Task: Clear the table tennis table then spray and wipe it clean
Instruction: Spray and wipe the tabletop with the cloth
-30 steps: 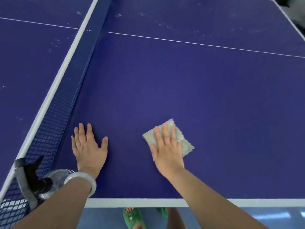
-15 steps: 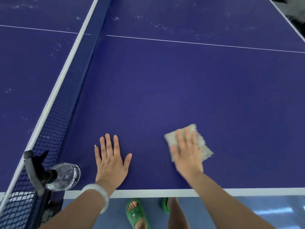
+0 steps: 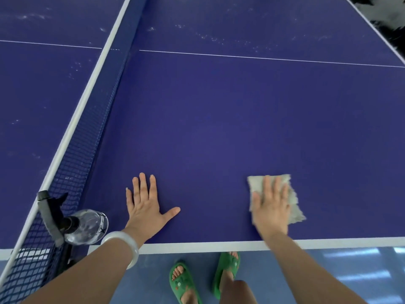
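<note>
Head view shows green sandals [image 3: 183, 281] on the floor below the table tennis table [image 3: 219, 128]. At its near edge a spray bottle [image 3: 85, 227] leans by the net [image 3: 72, 163]. Beside it, the left hand [image 3: 146, 207] rests flat, fingers spread, holding nothing. Well apart to the right, the right hand [image 3: 270, 208] presses straight fingers on the grey cloth [image 3: 293, 205], which pokes out beyond them. White specks dot the far surface.

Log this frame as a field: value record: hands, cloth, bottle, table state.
left hand: flat on the table, fingers straight, holds nothing
right hand: pressed flat on the cloth, fingers straight
cloth: grey, frayed, on the table near the front edge
spray bottle: clear, black trigger, beside the net at the front left corner
net: runs along the left
table: blue; whitish specks on the far part and beyond the net
</note>
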Demonstrator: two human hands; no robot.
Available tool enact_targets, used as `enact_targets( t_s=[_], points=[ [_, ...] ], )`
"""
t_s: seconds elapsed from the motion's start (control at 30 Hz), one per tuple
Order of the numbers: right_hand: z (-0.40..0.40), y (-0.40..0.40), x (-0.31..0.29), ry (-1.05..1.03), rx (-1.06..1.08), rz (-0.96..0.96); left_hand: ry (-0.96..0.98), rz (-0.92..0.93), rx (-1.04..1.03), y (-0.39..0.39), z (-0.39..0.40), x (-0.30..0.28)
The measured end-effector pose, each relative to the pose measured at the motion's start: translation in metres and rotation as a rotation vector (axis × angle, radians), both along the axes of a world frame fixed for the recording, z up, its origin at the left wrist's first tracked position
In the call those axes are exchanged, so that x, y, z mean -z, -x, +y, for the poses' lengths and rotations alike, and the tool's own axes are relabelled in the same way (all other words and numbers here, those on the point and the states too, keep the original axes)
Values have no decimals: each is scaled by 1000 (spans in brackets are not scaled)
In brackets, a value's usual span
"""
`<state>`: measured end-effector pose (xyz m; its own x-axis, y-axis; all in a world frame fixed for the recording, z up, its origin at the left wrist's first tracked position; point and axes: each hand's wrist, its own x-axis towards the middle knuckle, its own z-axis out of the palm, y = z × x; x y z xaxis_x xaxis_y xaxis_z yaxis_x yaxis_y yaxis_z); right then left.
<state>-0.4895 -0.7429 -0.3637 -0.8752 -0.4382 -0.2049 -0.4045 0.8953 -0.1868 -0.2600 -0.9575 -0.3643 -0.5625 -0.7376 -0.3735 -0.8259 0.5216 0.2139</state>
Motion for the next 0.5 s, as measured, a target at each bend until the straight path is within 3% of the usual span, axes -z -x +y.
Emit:
enact_targets(
  t_s=[0.13, 0.23, 0.3, 0.5],
  points=[
    [-17, -80, 1, 35, -618, 35, -12, -14, -3, -2, -2, 0],
    [8, -64, 1, 35, -801, 57, -24, -16, 3, -3, -3, -1],
    [25, -30, 0, 13, -712, 63, -36, -32, 5, -2, -3, -1],
    [39, 101, -6, 24, -89, -86, -49, -121, 9, 4, -4, -6]
  ],
)
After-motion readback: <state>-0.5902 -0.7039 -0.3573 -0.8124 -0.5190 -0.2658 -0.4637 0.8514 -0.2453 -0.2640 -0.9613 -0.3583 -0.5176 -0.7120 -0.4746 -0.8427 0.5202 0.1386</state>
